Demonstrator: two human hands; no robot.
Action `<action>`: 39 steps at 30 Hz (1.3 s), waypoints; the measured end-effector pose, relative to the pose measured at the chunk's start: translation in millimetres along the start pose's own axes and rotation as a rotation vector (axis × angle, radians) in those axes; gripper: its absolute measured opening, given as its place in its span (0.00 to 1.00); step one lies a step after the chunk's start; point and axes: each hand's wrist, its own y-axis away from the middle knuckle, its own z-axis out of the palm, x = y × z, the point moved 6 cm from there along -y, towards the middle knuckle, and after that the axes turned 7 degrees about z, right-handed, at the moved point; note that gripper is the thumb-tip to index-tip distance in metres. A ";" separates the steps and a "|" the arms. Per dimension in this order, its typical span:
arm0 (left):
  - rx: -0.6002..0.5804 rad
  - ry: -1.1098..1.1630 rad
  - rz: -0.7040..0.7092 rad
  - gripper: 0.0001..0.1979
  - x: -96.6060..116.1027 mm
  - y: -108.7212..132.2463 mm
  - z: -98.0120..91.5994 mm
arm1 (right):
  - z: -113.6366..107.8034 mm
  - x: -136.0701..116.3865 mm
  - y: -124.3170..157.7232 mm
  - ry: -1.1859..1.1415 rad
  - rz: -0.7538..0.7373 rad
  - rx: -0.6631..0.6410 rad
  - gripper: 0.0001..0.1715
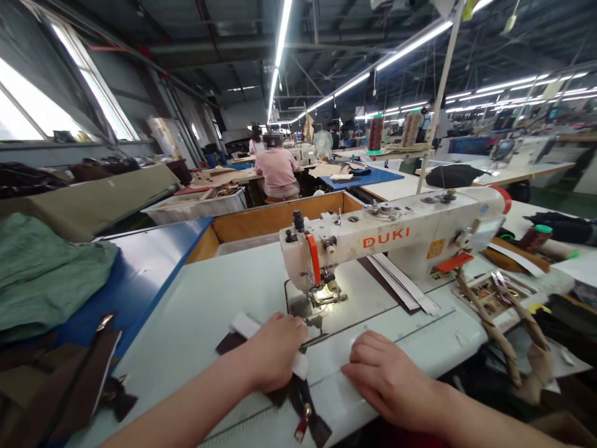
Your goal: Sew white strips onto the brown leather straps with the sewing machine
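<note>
My left hand (278, 350) is closed over a dark brown zipper strip (301, 395) with white backing, on the pale sewing table just in front of the needle area. One end of the strip sticks out to the left of the hand; the other, with a metal zipper pull (306, 412), hangs toward the table's front edge. My right hand (389, 376) rests at that edge with fingers curled in, and nothing shows in it. Behind both hands stands a white DUKI sewing machine (387, 239), its lamp lighting the presser foot (326, 295). Nothing is seen under the foot.
White and dark strips (401, 283) lie beneath the machine arm. On the right are a small tool tray (494, 292) with scissors and a brown thread cone (536, 238). Green cloth (51, 274) and more zipper pieces (84, 379) lie left. A person in pink (276, 169) sits ahead.
</note>
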 end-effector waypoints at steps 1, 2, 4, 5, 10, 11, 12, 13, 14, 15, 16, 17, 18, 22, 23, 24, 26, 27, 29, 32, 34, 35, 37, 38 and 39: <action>-0.008 0.046 -0.024 0.10 -2.5 2.0 -2.2 | -3.6 -1.0 8.8 -0.040 0.034 0.015 0.13; -0.012 0.102 -0.047 0.08 -5.2 5.6 -5.4 | -7.1 -2.3 16.8 -0.074 0.062 0.033 0.13; 0.000 0.226 -0.087 0.05 -10.6 16.5 -16.2 | -13.1 -6.1 28.7 -0.130 0.100 0.077 0.13; 0.016 0.272 -0.102 0.03 -12.8 23.0 -22.9 | -14.3 -9.2 31.8 -0.162 0.103 0.090 0.13; 0.230 0.980 -0.380 0.13 -25.5 55.3 -25.5 | 5.9 -25.7 15.0 -0.498 0.148 0.069 0.12; 0.289 1.186 -0.437 0.14 -25.1 59.0 -15.9 | 15.5 -25.7 6.1 -0.593 0.224 0.060 0.14; 0.347 1.356 -0.475 0.16 -23.4 61.0 -5.1 | 27.4 -25.9 -3.8 -0.701 0.312 0.034 0.18; 0.401 1.470 -0.492 0.17 -21.4 61.4 5.6 | 40.4 -26.4 -13.9 -0.819 0.405 0.002 0.23; 0.459 1.554 -0.510 0.19 -20.3 61.0 15.6 | 54.0 -28.7 -24.0 -0.944 0.479 -0.050 0.26; 0.514 1.618 -0.528 0.20 -20.1 60.0 24.5 | 65.8 -32.3 -33.7 -1.070 0.524 -0.093 0.25; 0.566 1.664 -0.553 0.21 -21.5 58.7 31.7 | 74.1 -34.1 -42.1 -1.154 0.564 -0.093 0.23; 0.611 1.687 -0.581 0.22 -24.5 57.2 36.6 | 80.5 -34.5 -48.7 -1.187 0.601 -0.089 0.21; 0.653 1.686 -0.613 0.23 -29.5 55.7 39.0 | 85.8 -34.0 -53.1 -1.196 0.636 -0.099 0.20; 0.785 1.541 -0.704 0.24 -64.5 46.7 29.9 | 97.5 -28.1 -56.9 -1.104 0.703 -0.326 0.14; 0.808 1.498 -0.701 0.24 -74.6 42.6 25.7 | 96.2 -23.9 -57.9 -1.015 0.700 -0.359 0.13; 0.824 1.455 -0.688 0.25 -84.4 37.7 21.9 | 93.6 -18.4 -60.1 -0.889 0.698 -0.373 0.11; 0.839 1.341 -0.652 0.26 -102.6 26.1 15.7 | 87.6 -7.5 -68.0 -0.606 0.702 -0.389 0.06; 0.841 1.271 -0.632 0.27 -110.6 19.9 13.4 | 85.2 -3.6 -73.2 -0.492 0.707 -0.402 0.04; 0.835 1.118 -0.592 0.27 -124.4 7.7 10.6 | 80.5 0.7 -84.6 -0.364 0.721 -0.419 0.07; 0.810 0.884 -0.548 0.21 -138.5 -6.0 10.0 | 71.7 1.7 -95.4 -0.134 0.664 -0.514 0.15; 0.789 0.745 -0.525 0.17 -142.8 -10.7 10.3 | 58.3 10.3 -92.5 0.032 0.629 -0.563 0.20; 0.782 0.681 -0.512 0.15 -143.7 -11.8 10.1 | 46.6 20.3 -87.8 0.094 0.645 -0.538 0.22; 0.771 0.568 -0.479 0.14 -143.0 -13.0 9.1 | 11.8 51.8 -71.9 0.182 0.757 -0.367 0.20; 0.766 0.518 -0.458 0.14 -142.0 -13.7 8.4 | -7.0 70.0 -60.6 0.232 0.806 -0.289 0.18; 0.761 0.471 -0.433 0.14 -140.4 -15.1 7.5 | -24.4 89.0 -47.5 0.280 0.857 -0.237 0.16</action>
